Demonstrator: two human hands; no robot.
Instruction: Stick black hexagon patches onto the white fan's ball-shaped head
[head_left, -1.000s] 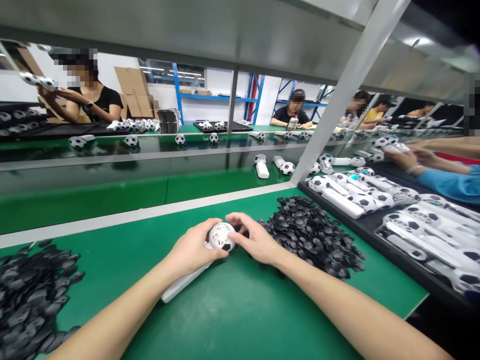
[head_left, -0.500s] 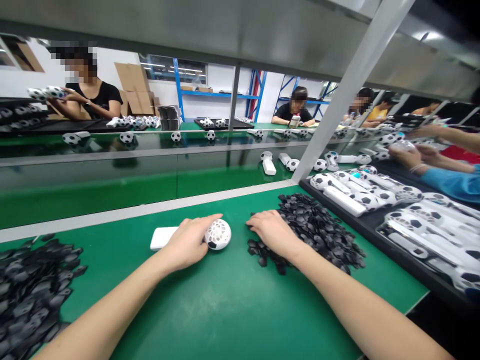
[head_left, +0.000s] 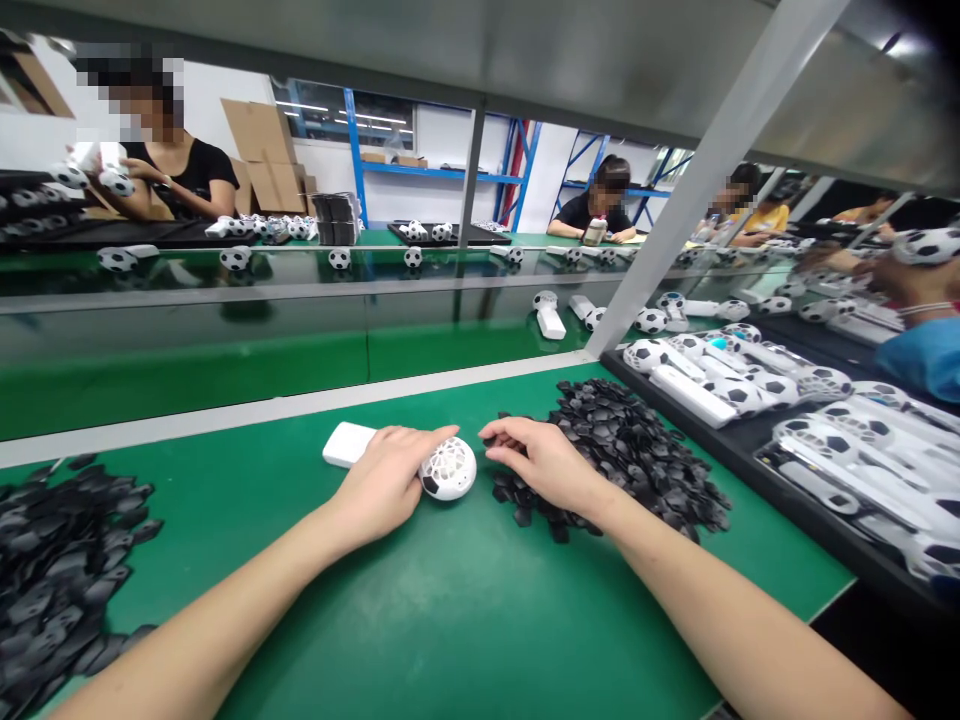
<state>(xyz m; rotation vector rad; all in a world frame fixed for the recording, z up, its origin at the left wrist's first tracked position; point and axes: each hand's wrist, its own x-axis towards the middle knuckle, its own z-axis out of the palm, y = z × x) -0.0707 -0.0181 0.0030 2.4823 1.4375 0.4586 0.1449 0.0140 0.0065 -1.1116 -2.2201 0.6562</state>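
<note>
My left hand [head_left: 386,478] is closed around a white handheld fan [head_left: 450,469] whose round head is patterned like a football. The fan lies on the green table [head_left: 420,620], its white handle sticking out to the left of my hand. Just right of the fan head, my right hand [head_left: 551,465] pinches a small black plastic piece [head_left: 489,441] between thumb and fingers. Beneath and beyond that hand spreads a pile of black plastic pieces [head_left: 637,450].
Another heap of black pieces [head_left: 60,580] lies at the left. To the right stands a black tray [head_left: 739,455] full of football-patterned fans. A slanted metal post [head_left: 712,190] rises behind the pile. More fans lie on the green conveyor [head_left: 300,355]. Co-workers sit across and at the right.
My right hand has taken a black piece from the pile's edge and lifted slightly. My left hand and the fan have shifted a little to the right, towards it.
</note>
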